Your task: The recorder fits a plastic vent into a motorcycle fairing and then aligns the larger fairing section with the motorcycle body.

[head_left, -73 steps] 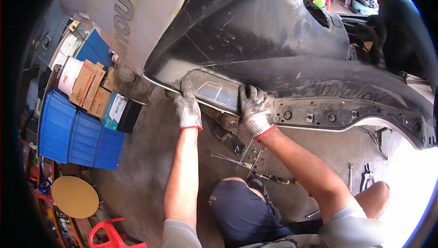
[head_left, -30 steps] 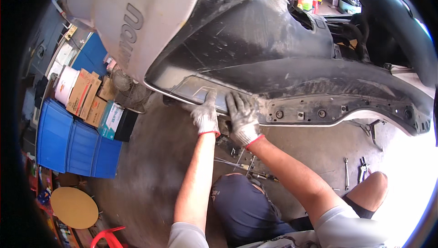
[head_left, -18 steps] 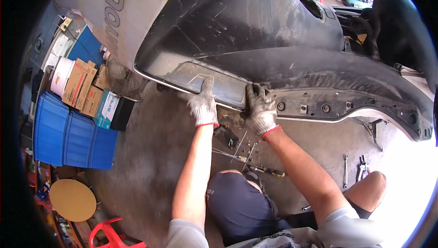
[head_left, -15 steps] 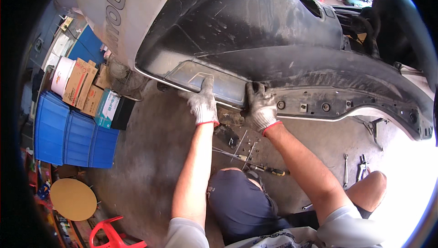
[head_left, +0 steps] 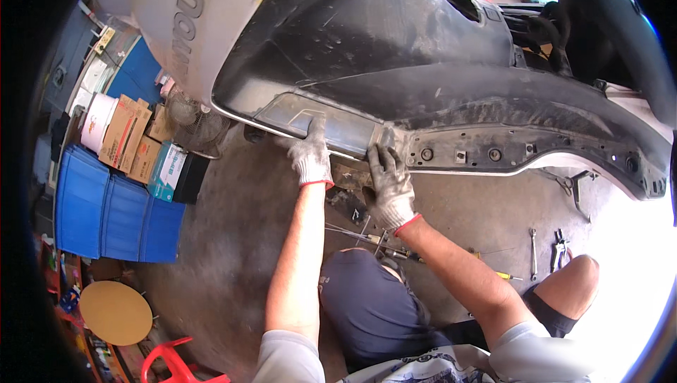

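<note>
A long black plastic scooter body section (head_left: 451, 101) with a low foot area lies across the upper view. Set into its near left part is a grey, dusty rectangular cover panel (head_left: 342, 131). My left hand (head_left: 310, 161), in a dirty white work glove with a red cuff, grips the near edge there; one digit presses on top while the other fingers curl at the rim, partly hidden. To its right my right hand (head_left: 392, 189), gloved alike, reaches with fingers stretched and touches the panel's right corner. Its thumb stands apart, below the edge.
On the floor lie a screwdriver (head_left: 502, 275), a wrench (head_left: 534, 254), pliers (head_left: 560, 249) and thin rods (head_left: 349, 233). Left stand blue bins (head_left: 81, 199), cardboard boxes (head_left: 124, 129), a fan (head_left: 194, 123), a round yellow stool (head_left: 116, 312) and a red plastic chair (head_left: 173, 365).
My right hand has drawn back toward me and slightly left, from over the panel's end to its near corner. My left hand keeps its hold. The view has shifted slightly.
</note>
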Action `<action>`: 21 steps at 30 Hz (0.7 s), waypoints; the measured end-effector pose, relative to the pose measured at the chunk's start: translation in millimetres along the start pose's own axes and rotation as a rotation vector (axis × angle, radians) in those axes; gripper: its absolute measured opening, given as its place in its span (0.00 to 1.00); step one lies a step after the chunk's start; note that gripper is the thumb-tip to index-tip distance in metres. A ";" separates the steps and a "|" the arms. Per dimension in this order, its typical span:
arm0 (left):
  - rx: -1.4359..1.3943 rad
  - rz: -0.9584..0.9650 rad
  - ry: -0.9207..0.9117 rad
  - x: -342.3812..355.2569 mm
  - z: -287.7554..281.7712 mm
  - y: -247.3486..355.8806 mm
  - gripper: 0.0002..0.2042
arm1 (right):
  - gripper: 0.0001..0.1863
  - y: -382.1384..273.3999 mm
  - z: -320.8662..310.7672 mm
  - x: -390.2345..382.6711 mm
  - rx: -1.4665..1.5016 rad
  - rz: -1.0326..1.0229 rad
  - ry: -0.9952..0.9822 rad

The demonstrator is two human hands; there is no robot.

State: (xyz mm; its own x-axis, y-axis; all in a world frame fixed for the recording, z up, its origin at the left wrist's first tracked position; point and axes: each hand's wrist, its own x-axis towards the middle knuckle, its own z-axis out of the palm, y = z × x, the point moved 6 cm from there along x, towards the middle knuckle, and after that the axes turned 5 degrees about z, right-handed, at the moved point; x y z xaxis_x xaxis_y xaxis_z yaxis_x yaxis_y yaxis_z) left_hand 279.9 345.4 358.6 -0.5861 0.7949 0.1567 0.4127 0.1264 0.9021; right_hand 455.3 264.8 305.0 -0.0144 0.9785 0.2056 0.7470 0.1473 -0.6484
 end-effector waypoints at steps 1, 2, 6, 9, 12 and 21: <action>0.000 0.004 -0.008 -2.4 1.8 4.2 0.59 | 0.47 -0.5 -2.1 -1.5 0.005 -0.016 0.040; 0.016 -0.047 -0.001 -5.6 1.3 4.7 0.59 | 0.47 2.5 -3.3 0.3 0.005 -0.009 0.046; -0.040 -0.078 -0.028 -4.1 3.9 -0.5 0.58 | 0.42 4.8 -8.2 12.7 -0.054 -0.050 0.086; -0.027 -0.056 -0.028 -0.4 6.5 -3.2 0.58 | 0.42 5.6 -8.7 22.0 -0.125 0.037 0.001; 0.008 -0.091 -0.041 4.5 5.0 -12.9 0.58 | 0.44 -0.4 -8.7 23.0 -0.185 0.042 0.006; -0.018 -0.033 -0.039 -5.3 3.7 -1.2 0.57 | 0.53 2.3 6.1 10.3 -0.184 -0.141 0.007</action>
State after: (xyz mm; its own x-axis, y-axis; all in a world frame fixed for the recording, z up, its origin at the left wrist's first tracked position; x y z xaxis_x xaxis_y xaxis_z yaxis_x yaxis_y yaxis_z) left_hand 285.0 343.3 355.2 -0.5717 0.8128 0.1114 0.3805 0.1424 0.9137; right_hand 452.9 276.1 301.2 -0.1225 0.9491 0.2903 0.8467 0.2525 -0.4683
